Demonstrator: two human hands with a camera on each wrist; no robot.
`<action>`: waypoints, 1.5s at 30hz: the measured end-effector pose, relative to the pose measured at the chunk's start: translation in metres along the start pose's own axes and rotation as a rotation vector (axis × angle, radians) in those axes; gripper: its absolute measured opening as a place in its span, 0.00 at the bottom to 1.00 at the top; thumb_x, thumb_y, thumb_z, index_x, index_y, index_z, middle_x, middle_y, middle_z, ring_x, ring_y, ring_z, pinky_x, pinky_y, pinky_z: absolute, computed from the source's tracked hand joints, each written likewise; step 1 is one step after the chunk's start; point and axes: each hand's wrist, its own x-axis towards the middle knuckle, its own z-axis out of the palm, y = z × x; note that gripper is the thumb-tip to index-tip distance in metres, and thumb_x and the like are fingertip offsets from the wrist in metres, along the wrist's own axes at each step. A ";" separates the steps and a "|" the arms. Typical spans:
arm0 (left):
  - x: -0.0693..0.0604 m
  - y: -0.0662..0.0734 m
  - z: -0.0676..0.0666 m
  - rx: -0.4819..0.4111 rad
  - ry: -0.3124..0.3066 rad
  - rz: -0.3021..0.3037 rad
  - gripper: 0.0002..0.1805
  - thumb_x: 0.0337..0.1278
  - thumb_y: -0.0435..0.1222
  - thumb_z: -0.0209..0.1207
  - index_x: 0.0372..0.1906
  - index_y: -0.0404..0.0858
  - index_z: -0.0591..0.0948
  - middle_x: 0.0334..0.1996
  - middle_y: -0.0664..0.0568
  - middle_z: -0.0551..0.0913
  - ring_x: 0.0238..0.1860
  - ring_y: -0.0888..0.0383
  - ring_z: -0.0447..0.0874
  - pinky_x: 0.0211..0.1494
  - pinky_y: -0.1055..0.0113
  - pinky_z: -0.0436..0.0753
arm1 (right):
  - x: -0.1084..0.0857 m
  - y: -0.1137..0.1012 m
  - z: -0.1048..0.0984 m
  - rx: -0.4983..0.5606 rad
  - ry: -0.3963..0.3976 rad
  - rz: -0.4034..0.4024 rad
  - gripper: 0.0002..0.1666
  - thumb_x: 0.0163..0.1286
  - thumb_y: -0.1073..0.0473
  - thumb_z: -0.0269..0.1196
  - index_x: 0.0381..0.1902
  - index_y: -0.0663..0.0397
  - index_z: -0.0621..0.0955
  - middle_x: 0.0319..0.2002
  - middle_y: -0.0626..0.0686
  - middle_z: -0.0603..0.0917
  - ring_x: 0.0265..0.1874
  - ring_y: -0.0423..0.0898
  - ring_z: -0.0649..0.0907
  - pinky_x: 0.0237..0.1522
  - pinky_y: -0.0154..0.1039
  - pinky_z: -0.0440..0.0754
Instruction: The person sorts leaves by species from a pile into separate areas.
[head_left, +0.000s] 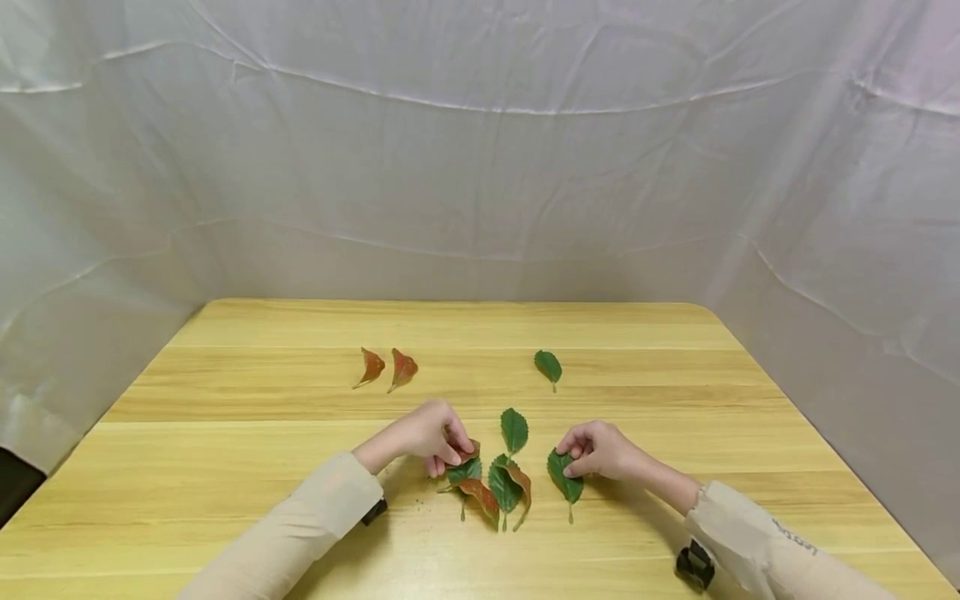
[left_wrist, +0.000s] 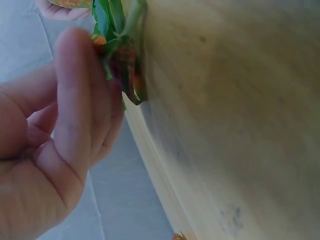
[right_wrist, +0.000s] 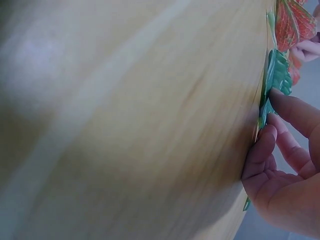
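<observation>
In the head view my left hand pinches a red-brown leaf at the left of a small leaf cluster. Beneath that leaf lies a green leaf, with a curled red-brown leaf across it. My right hand holds a separate green leaf between thumb and fingers, its stem toward me. Between the hands lie a green leaf with a curled red leaf over its right side. The left wrist view shows my left fingers against the leaves, the grip partly hidden.
Just above the cluster lies a single green leaf. Farther back are two red-brown leaves on the left and a green leaf on the right. Pale sheeting surrounds the wooden table.
</observation>
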 end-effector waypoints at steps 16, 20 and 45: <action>0.000 -0.002 -0.004 0.071 -0.053 -0.051 0.11 0.40 0.20 0.62 0.33 0.33 0.84 0.13 0.45 0.77 0.11 0.56 0.75 0.17 0.65 0.78 | 0.004 -0.006 -0.001 -0.013 -0.013 0.003 0.09 0.50 0.67 0.67 0.31 0.65 0.81 0.21 0.47 0.74 0.18 0.38 0.70 0.17 0.29 0.68; 0.001 -0.004 -0.004 0.068 -0.054 -0.063 0.12 0.40 0.19 0.62 0.33 0.33 0.84 0.12 0.44 0.76 0.11 0.57 0.75 0.17 0.65 0.78 | 0.008 -0.010 0.000 -0.014 0.017 -0.019 0.11 0.50 0.67 0.67 0.32 0.67 0.80 0.22 0.47 0.75 0.21 0.40 0.71 0.22 0.29 0.70; 0.001 -0.005 -0.005 0.096 -0.046 -0.056 0.12 0.38 0.19 0.63 0.32 0.34 0.85 0.12 0.45 0.76 0.12 0.54 0.76 0.17 0.65 0.78 | 0.052 -0.035 0.013 -0.101 0.106 -0.021 0.15 0.52 0.63 0.67 0.38 0.62 0.81 0.36 0.57 0.79 0.36 0.52 0.78 0.35 0.43 0.77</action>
